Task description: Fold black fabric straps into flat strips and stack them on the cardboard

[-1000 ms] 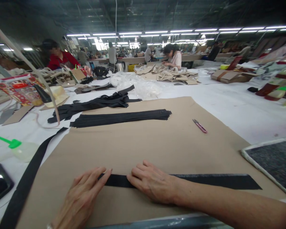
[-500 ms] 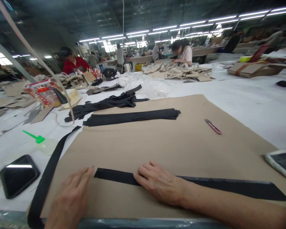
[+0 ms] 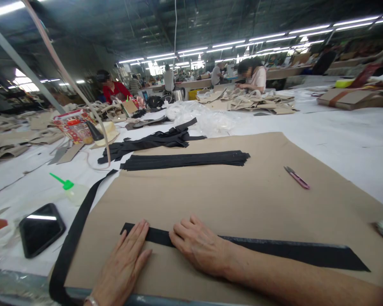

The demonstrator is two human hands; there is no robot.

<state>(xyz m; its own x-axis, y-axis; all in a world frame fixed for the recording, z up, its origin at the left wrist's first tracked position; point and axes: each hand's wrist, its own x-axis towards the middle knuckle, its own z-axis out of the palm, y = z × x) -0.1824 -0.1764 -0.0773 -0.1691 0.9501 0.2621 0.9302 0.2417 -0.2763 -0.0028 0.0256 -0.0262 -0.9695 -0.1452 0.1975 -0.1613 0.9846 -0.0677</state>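
A long black strip (image 3: 322, 253) of fabric-like material lies across the front of a brown sheet (image 3: 210, 191), with a greyish line along part of its far edge. My left hand (image 3: 126, 255) rests flat over its left end, fingers stretched out. Farther along the strip, my right hand (image 3: 196, 246) has its fingers curled together and pressed onto it; the thumb is hidden. The right forearm passes over the strip's near side. Behind both hands lies a neat stack of black strips (image 3: 185, 160). Pink-handled thread snips (image 3: 297, 177) lie to the right.
Another black strip (image 3: 72, 242) runs down the sheet's left side. Farther left are a dark phone (image 3: 41, 229) and a bottle with a green nozzle (image 3: 75, 193). Loose black strips (image 3: 153, 142) and clear plastic (image 3: 207, 119) lie behind. Several people work in the background.
My left hand has moved right and come down flat on the strip's left end. The right hand stays on the strip, its position on it much the same. The view has shifted slightly.
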